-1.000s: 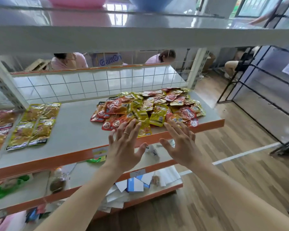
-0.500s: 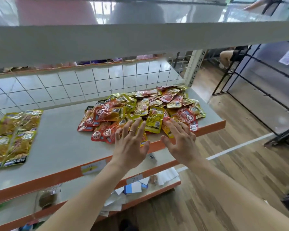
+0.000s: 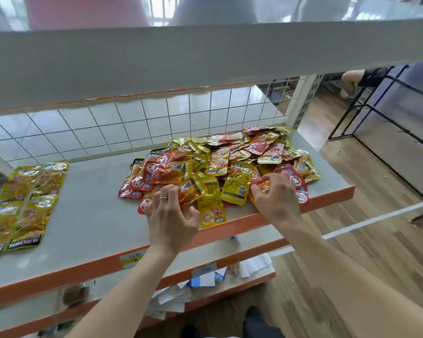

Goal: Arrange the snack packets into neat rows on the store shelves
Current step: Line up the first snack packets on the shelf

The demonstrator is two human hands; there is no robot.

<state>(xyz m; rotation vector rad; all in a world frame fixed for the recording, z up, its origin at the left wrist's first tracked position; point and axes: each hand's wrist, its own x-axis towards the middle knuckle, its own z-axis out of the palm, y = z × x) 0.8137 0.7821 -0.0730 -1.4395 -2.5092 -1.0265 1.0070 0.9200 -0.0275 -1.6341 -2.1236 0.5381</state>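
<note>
Since the packets point(image 3: 220, 167) heaped at the shelf's point(image 3: 95, 215) right end look light, limp and slick, we would pinch each by a sealed edge. Our right hand point(image 3: 276, 198) pinches an orange packet point(image 3: 263, 186). Our left hand point(image 3: 171, 213) curls its fingers onto a red packet point(image 3: 188, 195), grip unclear.

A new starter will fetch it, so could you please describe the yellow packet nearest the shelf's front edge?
Find the grey shelf with the orange lip and the pile of red and yellow packets on its right. Between the left hand and right hand lies one yellow packet, lengthwise. It alone nearly reaches the lip, red characters on its near end.
</note>
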